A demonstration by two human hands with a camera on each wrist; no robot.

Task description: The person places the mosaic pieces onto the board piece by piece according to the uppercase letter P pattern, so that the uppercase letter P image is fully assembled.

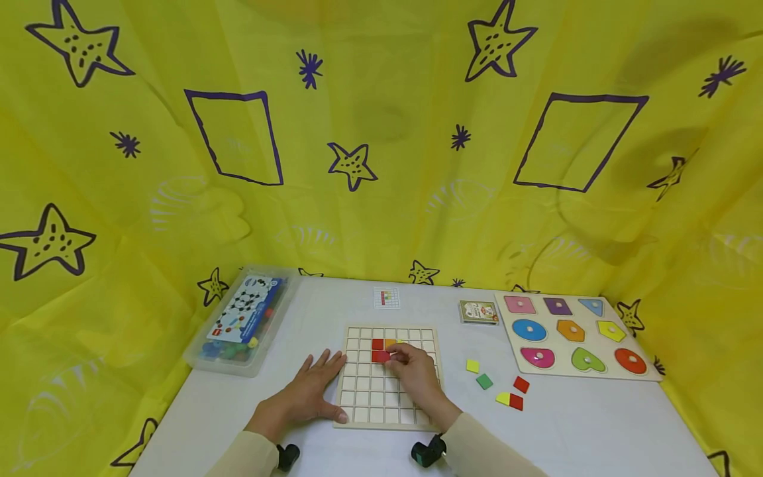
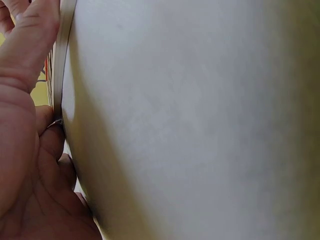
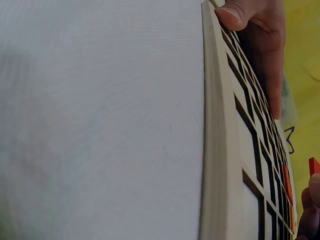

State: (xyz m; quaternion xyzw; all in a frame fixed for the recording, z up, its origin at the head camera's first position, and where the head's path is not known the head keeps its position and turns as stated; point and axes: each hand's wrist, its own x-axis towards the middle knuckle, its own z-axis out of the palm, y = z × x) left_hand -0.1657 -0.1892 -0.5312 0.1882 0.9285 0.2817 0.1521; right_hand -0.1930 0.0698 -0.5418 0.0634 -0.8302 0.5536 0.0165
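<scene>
A wooden grid board [image 1: 361, 399] lies flat on the table, with a red square tile [image 1: 378, 344] and an orange tile [image 1: 390, 343] seated in its upper cells. A bit of yellow shows beside the orange one, partly behind my right hand [image 1: 417, 376]. That hand pinches a red tile [image 3: 313, 166] between thumb and fingertips, close over the cells just below the seated tiles. My left hand [image 1: 306, 392] rests with spread fingers along the board's left side, its thumb [image 3: 231, 16] on the near left corner.
Right of the board lie loose yellow, green [image 1: 485, 381] and red [image 1: 521, 384] tiles. Behind it are a pattern card [image 1: 386, 298] and a small boxed deck [image 1: 479, 312]. A shape puzzle [image 1: 590, 372] stands far right, a lidded plastic box [image 1: 253, 363] far left. Yellow curtain [image 1: 381, 218] surrounds the table.
</scene>
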